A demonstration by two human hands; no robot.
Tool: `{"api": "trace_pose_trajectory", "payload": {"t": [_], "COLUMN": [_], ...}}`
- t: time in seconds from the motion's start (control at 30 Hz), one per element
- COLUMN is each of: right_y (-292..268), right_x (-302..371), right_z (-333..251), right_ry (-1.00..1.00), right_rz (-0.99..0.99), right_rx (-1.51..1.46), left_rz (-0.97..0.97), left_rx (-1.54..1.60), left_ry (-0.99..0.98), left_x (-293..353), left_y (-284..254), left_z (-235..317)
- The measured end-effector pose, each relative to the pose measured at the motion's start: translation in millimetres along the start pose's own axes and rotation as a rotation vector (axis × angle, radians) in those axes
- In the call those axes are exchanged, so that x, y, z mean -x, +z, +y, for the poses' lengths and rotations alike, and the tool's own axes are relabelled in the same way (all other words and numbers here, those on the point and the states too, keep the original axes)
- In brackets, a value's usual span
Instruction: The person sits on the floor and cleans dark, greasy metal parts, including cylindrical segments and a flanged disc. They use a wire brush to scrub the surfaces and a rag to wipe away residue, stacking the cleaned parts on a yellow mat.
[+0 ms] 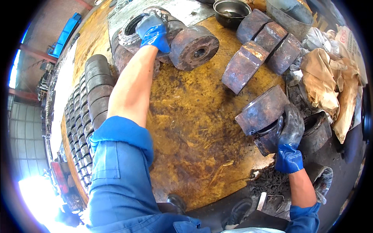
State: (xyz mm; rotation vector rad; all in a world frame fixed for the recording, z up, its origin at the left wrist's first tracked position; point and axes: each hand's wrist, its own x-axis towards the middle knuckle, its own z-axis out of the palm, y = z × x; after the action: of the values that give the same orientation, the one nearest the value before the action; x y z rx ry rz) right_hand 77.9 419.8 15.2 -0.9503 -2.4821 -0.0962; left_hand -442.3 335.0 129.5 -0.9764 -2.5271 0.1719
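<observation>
My left hand [152, 32], in a blue rubber glove, reaches to the far left of the yellow, grease-stained work surface [186, 116]. Its fingers curl over a greasy metal ring [131, 32] that lies among rusty metal rollers. Right beside it sits a thick roller [194, 47] with a round hole in its end face. At the near right, my right hand [292, 128], its glove blackened with grease, closes on the edge of a rusty hollow roller [264, 108]. Part of its grip is hidden. A dark, open cylinder [316, 132] stands just right of that hand.
Several rusty rollers [248, 62] stand at the far right, near a metal bowl [232, 11] and a grey bucket [289, 15]. Crumpled brown paper [320, 77] lies on the right. Rows of dark cylinders [99, 85] line the left edge. Black sludge [270, 181] lies near my right forearm.
</observation>
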Motion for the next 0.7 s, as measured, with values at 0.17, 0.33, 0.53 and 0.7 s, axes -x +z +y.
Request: {"api": "trace_pose_trajectory", "payload": {"t": [0.17,0.33,0.53,0.7], "right_y": [0.8,6.9,6.6,13.1], "right_x": [-2.2,-2.0,3.6,1.4], "right_z": [2.4,1.8,0.9,3.3], "right_ry": [0.027,0.025,0.009,-0.079], "right_rz": [-0.037,-0.053,-0.050,0.001], "right_rx": [-0.038,-0.076,-0.022,-0.045], "left_rz": [-0.032,0.089,-0.091,0.038], "left_rx": [0.205,0.087,-0.128,0.258], "left_ry": [0.165,0.068,0.261,-0.408], "left_x": [-4.1,-13.6,1.9,-47.9], "left_y": [34.5,63.3,22.5,29.9], "left_z": [-52.6,-99.5,-41.0,-20.0]}}
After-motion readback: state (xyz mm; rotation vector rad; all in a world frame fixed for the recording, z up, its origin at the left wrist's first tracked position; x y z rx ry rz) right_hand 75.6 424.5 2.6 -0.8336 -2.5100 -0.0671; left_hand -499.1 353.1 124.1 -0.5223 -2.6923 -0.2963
